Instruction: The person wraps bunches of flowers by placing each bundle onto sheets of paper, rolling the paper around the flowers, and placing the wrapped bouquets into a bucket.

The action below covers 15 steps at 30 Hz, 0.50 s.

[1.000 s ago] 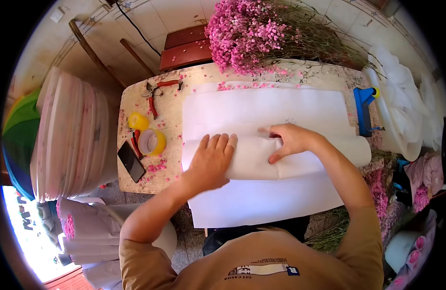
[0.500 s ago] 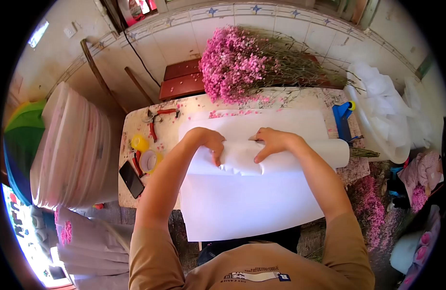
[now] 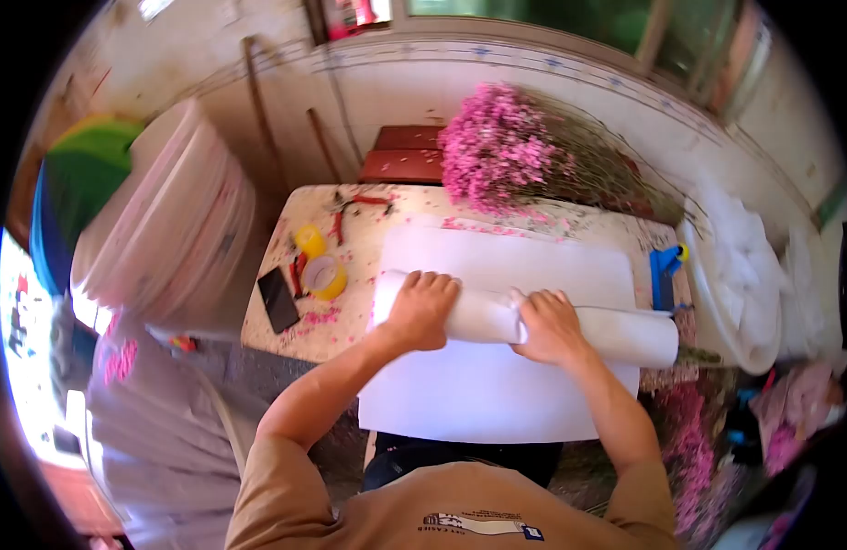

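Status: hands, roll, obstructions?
Left hand and right hand both curled over roll. Roll lies across white paper. Phone off to the left, not in the way.

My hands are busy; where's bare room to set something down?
White sheet, in front of and behind the roll; a narrow strip between yellow tape and sheet. Crowded: left end of the table, with phone, tape and pruners.

White paper roll (image 3: 625, 336), stems (image 3: 700, 356) at the end near the right edge of the counter (image 3: 357, 240); white sheet (image 3: 487, 394) beneath, overhanging front edge
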Available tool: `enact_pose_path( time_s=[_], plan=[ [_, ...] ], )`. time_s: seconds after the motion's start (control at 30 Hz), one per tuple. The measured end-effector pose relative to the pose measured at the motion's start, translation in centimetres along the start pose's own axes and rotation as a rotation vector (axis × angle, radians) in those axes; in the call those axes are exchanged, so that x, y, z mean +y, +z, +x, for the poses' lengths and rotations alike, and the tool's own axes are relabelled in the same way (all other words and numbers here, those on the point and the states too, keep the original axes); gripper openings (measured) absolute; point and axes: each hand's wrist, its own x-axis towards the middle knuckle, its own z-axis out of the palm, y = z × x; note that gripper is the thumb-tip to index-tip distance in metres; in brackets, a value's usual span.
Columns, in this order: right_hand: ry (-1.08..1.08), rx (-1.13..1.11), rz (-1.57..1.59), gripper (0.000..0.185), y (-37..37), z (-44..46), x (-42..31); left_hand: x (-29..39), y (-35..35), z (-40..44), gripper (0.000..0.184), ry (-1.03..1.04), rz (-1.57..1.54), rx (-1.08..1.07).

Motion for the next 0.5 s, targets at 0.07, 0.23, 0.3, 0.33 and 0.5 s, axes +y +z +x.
enact_pose_path(
  time_s=[0.07, 0.23, 0.3, 0.33, 0.5],
  plan=[
    [-0.056, 0.151, -0.078, 0.084, 1.8, -2.1, -0.6, 2.3, 0.5, -2.1, 0.066, -0.023, 0.064, 0.163],
    [0.003, 0.264, -0.219, 0.083, 4.5, -6.3, -3.4, 6.2, 2.4, -5.8, 0.065, -0.035, 0.261, 0.242],
    [0.023, 0.174, -0.169, 0.084, 3.8, -7.8, -5.2, 7.0, 0.8, -6.0, 0.076, -0.049, 0.027, 0.093],
    [0.007, 0.168, -0.184, 0.085, 3.7, -8.3, -5.6, 6.6, 0.8, -5.5, 0.095, -0.032, 0.010, 0.018],
    [-0.014, 0.075, -0.137, 0.091, 1.3, -8.3, -6.1, 6.2, 1.3, -5.5, 0.107, -0.035, -0.033, 0.052]
  ],
)
